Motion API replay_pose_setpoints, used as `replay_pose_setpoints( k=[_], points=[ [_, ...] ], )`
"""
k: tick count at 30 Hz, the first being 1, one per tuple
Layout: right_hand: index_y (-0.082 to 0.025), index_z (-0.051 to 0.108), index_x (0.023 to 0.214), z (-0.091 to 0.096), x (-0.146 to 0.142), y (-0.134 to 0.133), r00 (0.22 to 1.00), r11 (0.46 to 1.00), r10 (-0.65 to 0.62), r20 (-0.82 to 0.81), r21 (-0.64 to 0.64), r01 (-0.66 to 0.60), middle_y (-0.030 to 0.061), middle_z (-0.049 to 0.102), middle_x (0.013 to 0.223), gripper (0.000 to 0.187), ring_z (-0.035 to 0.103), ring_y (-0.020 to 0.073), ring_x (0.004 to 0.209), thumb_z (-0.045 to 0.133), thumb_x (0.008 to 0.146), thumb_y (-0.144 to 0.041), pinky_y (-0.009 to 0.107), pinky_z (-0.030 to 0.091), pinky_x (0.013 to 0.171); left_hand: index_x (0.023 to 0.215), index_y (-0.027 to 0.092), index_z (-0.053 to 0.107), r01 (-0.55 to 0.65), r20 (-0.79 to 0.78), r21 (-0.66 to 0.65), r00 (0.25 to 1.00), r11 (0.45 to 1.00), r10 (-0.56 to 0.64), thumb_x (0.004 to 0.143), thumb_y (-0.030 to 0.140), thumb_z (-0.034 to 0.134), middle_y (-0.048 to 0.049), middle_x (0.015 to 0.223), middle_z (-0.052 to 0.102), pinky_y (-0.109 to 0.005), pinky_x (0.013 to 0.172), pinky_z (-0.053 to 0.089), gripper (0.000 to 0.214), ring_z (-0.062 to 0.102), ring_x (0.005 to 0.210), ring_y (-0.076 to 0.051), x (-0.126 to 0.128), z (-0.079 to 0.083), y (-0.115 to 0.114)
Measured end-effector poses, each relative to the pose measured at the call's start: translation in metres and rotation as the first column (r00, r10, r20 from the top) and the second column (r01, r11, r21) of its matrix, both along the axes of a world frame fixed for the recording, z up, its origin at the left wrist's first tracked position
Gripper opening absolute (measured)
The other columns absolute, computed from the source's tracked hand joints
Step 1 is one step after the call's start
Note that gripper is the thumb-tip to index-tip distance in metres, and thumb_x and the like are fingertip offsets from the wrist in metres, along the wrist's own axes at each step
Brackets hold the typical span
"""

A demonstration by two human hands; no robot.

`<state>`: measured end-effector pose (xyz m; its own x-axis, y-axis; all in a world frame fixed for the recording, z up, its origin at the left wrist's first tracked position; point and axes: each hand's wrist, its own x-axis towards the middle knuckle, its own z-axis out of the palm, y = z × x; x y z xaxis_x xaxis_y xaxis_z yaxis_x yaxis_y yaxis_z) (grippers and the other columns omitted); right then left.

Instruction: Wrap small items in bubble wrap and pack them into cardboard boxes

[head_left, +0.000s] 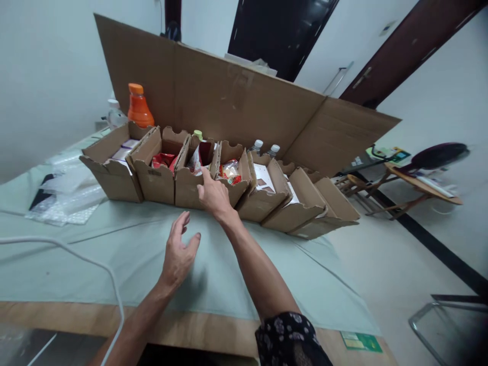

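right hand (214, 195) is touching the rim of a cardboard box (189, 189), index extended, pinching nothing; snack packet (230, 172) is lying just beyond its fingertip. left hand (178, 256) is hovering behind it, fingers spread.

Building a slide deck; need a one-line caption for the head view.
Right hand points into a row of open cardboard boxes on a green-covered table; left hand hovers open nearby.

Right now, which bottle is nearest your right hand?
The green-capped bottle, just beyond the right hand; the others, orange- or white-capped, stand farther off.
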<state>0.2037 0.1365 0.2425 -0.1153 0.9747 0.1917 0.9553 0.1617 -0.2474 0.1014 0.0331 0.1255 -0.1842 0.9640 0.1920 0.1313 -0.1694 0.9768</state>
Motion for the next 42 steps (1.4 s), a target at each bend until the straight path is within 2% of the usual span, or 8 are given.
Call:
replay_pose_setpoints(
  k=[5,13,20,24,27,30,37,42],
  points=[
    [-0.024,0.066,0.114,-0.007,-0.005,-0.017,1.0,0.999,-0.012,0.017,0.036,0.011,0.0068,0.078,0.098,0.025,0.073,0.0255,0.091,0.045,0.101,-0.026,0.028,0.045,0.075,0.137,0.021,0.054,-0.11,0.031,0.007,0.993,0.994,0.11,0.089,0.036,0.061,-0.0142,0.142,0.057,-0.049,0.111,0.046,0.05,0.057,0.129,-0.029,-0.042,-0.008,-0.028],
    [-0.022,0.069,0.097,-0.024,0.044,-0.169,0.923,0.951,0.261,-0.282,0.238,-0.196,0.0021,0.076,0.084,0.018,0.071,0.0163,0.074,0.051,0.098,-0.02,0.025,0.048,0.071,0.143,0.021,0.051,-0.238,-0.012,-0.003,0.971,0.971,0.237,0.085,0.043,0.069,-0.015,0.144,0.055,-0.052,0.111,0.045,0.064,0.057,0.129,-0.032,-0.091,-0.019,-0.05],
    [-0.025,0.066,0.114,-0.037,0.141,-0.246,0.74,0.934,-0.032,-0.672,0.244,0.262,0.0078,0.076,0.108,0.02,0.075,0.02,0.085,0.058,0.095,-0.028,0.033,0.061,0.076,0.153,0.025,0.039,0.035,-0.116,0.018,0.993,0.999,-0.033,0.083,0.039,0.071,-0.0134,0.154,0.048,-0.052,0.116,0.041,0.078,0.053,0.136,-0.033,-0.088,-0.012,-0.067],
    [-0.03,0.044,0.148,-0.063,0.158,-0.274,0.67,0.99,-0.058,-0.74,0.041,0.131,0.0155,0.059,0.146,0.062,0.069,0.0283,0.119,0.065,0.089,-0.031,0.042,0.062,0.088,0.142,0.022,0.052,0.221,-0.202,-0.082,0.951,0.972,-0.233,0.078,0.044,0.072,-0.0138,0.147,0.057,-0.053,0.118,0.038,0.07,0.051,0.138,-0.035,-0.078,-0.016,-0.072],
    [-0.026,0.047,0.149,-0.082,0.142,-0.276,0.774,0.998,-0.055,-0.63,-0.037,0.041,0.0146,0.06,0.145,0.074,0.061,0.0327,0.13,0.074,0.082,-0.036,0.047,0.057,0.101,0.123,0.02,0.063,0.228,-0.209,-0.153,0.944,0.962,-0.257,0.077,0.045,0.07,-0.0132,0.123,0.07,-0.051,0.107,0.048,0.053,0.063,0.121,-0.034,-0.068,-0.018,-0.071],
    [-0.021,0.055,0.141,-0.091,0.128,-0.253,0.809,0.993,-0.086,-0.582,0.013,0.115,0.0144,0.067,0.134,0.06,0.064,0.0333,0.123,0.069,0.085,-0.037,0.048,0.055,0.102,0.118,0.02,0.062,0.213,-0.184,-0.136,0.954,0.968,-0.236,0.079,0.043,0.067,-0.0109,0.114,0.072,-0.043,0.098,0.053,0.046,0.067,0.11,-0.029,-0.052,-0.013,-0.06],
    [-0.017,0.064,0.119,-0.088,0.159,-0.169,0.763,0.98,-0.15,-0.629,0.006,0.198,0.0122,0.073,0.11,0.041,0.069,0.026,0.091,0.062,0.081,-0.032,0.04,0.058,0.083,0.129,0.019,0.054,0.282,-0.107,-0.052,0.952,0.958,-0.286,0.084,0.037,0.063,-0.0089,0.12,0.067,-0.038,0.1,0.05,0.049,0.063,0.113,-0.024,0.003,-0.001,-0.001],
    [-0.016,0.058,0.124,-0.104,0.164,-0.159,0.699,0.96,-0.168,-0.695,0.047,0.278,0.0133,0.071,0.116,0.042,0.069,0.0246,0.096,0.059,0.086,-0.037,0.039,0.057,0.084,0.138,0.02,0.048,0.317,-0.065,-0.084,0.944,0.945,-0.322,0.084,0.034,0.061,-0.0109,0.134,0.061,-0.04,0.107,0.046,0.058,0.059,0.123,-0.025,0.012,-0.011,0.009]
  ],
)
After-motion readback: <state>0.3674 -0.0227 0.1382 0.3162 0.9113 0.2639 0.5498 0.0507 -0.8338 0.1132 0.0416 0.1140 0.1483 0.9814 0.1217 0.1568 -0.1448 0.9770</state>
